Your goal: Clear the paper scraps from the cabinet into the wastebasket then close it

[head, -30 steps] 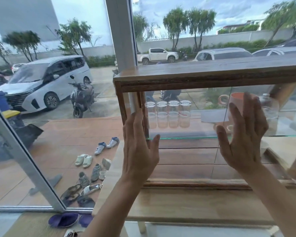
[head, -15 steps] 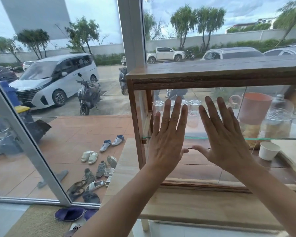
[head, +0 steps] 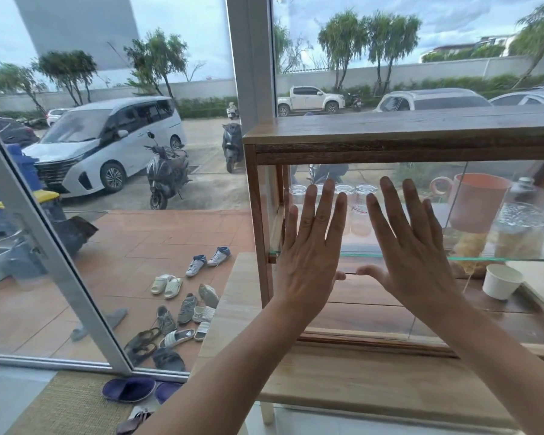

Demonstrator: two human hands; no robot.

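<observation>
Both hands flat on the glass front of the wooden cabinet (head: 390, 142), fingers spread wide, palms pressed to the pane, holding nothing. Left hand (head: 311, 255) sits near the cabinet's left edge, just right of the left wooden post. Right hand (head: 412, 255) is just beside it, thumbs nearly meeting but a small gap between them. Forearms come up from the bottom of the frame.

Cabinet stands on a light wood counter (head: 374, 381), close to the counter's left end, back against the window. Glass shelf (head: 515, 257) runs across the inside at mid height. On the shelf behind the fingers: row of upturned clear glasses (head: 361, 196), partly hidden by the hands. Toward the right, a pink mug (head: 478, 202) upside down, handle to the left, and a clear lidded jar (head: 525, 221) just beside it. Below the shelf, on the cabinet floor at right, a white paper cup (head: 501, 281) upright. Paper scraps and wastebasket can't be made out anywhere in view. Can't tell whether the glass front is fully shut; a vertical pane edge shows near the mug.

Outside the window: white van (head: 107, 142), motorbike (head: 167, 171), shoes (head: 182, 302) scattered on the tiled floor
</observation>
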